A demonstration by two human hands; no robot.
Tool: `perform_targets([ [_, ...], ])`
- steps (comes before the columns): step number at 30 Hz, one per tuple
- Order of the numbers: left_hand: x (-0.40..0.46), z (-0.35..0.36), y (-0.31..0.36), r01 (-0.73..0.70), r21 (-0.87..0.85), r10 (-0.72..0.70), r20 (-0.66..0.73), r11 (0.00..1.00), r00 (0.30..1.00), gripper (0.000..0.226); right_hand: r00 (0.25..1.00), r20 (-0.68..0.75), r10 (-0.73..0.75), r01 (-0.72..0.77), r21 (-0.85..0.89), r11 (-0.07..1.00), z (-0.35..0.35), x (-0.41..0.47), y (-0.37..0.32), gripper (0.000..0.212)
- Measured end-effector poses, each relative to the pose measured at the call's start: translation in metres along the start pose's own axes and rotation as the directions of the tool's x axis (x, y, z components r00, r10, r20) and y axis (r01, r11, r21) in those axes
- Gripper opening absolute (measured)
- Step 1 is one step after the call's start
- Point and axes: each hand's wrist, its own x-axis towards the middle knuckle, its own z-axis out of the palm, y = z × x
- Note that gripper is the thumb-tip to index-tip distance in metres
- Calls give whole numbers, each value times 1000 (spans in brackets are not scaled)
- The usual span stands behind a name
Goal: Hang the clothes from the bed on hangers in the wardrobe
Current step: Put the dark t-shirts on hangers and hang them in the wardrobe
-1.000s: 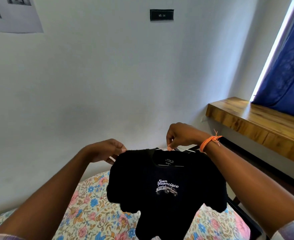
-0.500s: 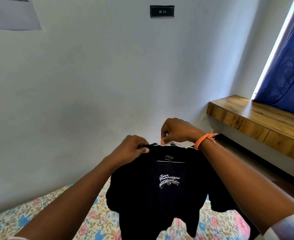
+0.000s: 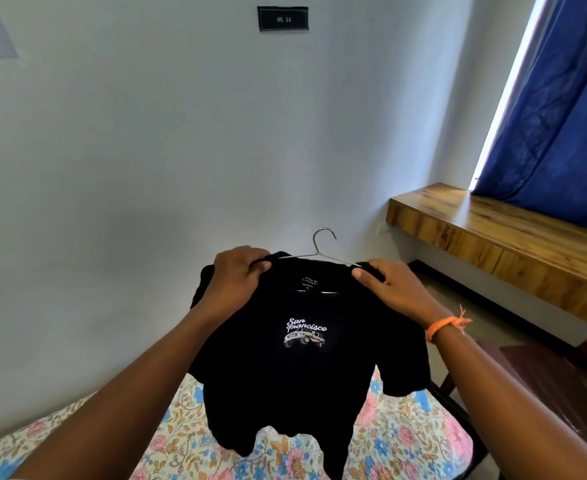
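A pale wall fills most of the view, with a small dark plate [image 3: 282, 18] marked "WS 14" high above the hands, a blue curtain [image 3: 562, 109] and a wooden shelf [image 3: 499, 233] off to the right of them, and the flowered bed [image 3: 188, 441] below. The black T-shirt [image 3: 305, 358] hangs in the air over the bed, already threaded on a wire hanger [image 3: 323, 249] (its hook stands up just above and between the two hands). The left hand [image 3: 240, 275] has its fingers [image 3: 259, 263] curled over the left shoulder of the shirt, gripping cloth and, as far as I can judge, the hanger arm under it. The right hand [image 3: 389, 285] pinches the right shoulder seam, thumb in front and the other fingers hidden behind the cloth. The hanger's long axis runs left to right from one hand to the other, tilted slightly down toward the right. The hook is about equally near to both hands, so either could take it. No wardrobe shows anywhere, so I cannot tell which way the shirt must be carried. The hanger's lower bar is mostly hidden inside the collar, and the shirt's hem is cut off at the bottom edge.
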Motion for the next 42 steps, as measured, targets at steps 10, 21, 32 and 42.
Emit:
perform_targets([
  [10,21,40,47,67,-39,-68,-27,997,997,11,976,-178,-123,89,-185,979,-37,-25,62,37],
  [21,8,76,139,-112,-253,123,27,961,992,14,789,-596,-147,-233,-513,826,-99,-156,77,31],
  [32,-63,161,292,-272,-437,362,136,857,922,18,649,-747,-145,-591,-615,522,-176,-373,73,25],
  [42,-142,252,503,-333,-471,482,242,817,842,24,589,-799,-121,-744,-595,304,-292,-550,110,11],
])
